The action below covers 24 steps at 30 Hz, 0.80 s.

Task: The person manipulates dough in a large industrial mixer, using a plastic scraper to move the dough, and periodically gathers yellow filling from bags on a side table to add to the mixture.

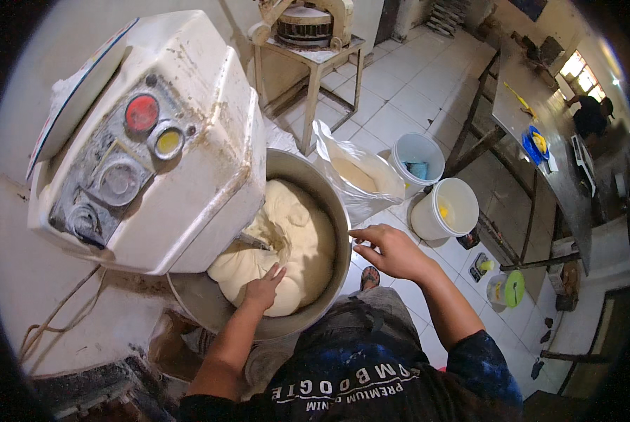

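A large white dough mixer point(209, 105) with red and yellow buttons stands over a round metal bowl point(337, 274) full of pale dough point(304, 246). A metal bar point(251, 240) reaches into the hollow in the middle of the dough. My left hand point(264, 287) rests on the dough at the bowl's near left, fingers spread and holding nothing. My right hand point(392, 253) is at the bowl's right rim, fingers loosely bent and apart, with nothing in them; whether it touches the rim I cannot tell.
An open sack of powder point(353, 179), two white buckets point(455, 218), a small scale point(481, 266) and a green-lidded container point(513, 288) sit on the tiled floor. A machine on a stand point(304, 35) is behind. A person point(590, 116) is by the long metal table point(512, 98) at right.
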Each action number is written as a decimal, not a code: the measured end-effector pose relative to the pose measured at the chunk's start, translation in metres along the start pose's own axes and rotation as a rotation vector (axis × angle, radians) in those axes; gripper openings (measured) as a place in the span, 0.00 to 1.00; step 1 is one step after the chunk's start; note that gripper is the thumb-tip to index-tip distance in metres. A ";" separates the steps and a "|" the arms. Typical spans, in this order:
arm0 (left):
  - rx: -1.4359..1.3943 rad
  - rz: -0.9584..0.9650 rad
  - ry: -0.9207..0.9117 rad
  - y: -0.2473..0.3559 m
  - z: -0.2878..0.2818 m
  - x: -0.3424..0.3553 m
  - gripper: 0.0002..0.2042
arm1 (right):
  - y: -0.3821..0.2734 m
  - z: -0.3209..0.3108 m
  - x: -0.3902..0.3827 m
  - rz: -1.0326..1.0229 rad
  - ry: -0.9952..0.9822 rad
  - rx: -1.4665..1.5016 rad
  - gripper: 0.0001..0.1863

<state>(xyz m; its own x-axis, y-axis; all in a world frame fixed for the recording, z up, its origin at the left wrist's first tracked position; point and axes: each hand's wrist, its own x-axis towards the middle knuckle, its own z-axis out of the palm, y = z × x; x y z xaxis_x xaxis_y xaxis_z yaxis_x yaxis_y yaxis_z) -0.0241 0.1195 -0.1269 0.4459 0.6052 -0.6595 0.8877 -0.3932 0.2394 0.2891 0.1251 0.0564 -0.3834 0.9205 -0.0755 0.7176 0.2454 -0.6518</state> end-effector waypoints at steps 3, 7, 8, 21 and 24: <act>-0.017 -0.059 -0.026 0.038 -0.029 -0.004 0.27 | -0.009 0.028 0.022 -0.154 0.009 -0.132 0.17; -0.090 -0.114 -0.116 0.059 -0.049 -0.034 0.25 | -0.024 0.092 0.065 -0.212 -0.241 -0.141 0.23; -0.110 -0.112 -0.126 0.060 -0.050 -0.045 0.25 | -0.025 0.112 0.072 -0.210 -0.233 -0.218 0.24; -0.610 -0.133 0.871 0.043 -0.047 -0.176 0.14 | 0.029 0.225 0.093 -0.482 0.044 -0.553 0.17; -0.679 -0.100 0.986 0.051 -0.059 -0.176 0.09 | 0.014 0.188 0.101 -0.157 -0.562 -0.628 0.20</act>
<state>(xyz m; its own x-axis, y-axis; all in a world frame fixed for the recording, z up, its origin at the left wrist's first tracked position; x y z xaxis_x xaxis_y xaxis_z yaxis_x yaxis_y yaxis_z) -0.0507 0.0338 0.0438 0.0039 0.9981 0.0617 0.6704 -0.0484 0.7404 0.1509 0.1641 -0.1024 -0.6171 0.6151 -0.4908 0.7576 0.6330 -0.1592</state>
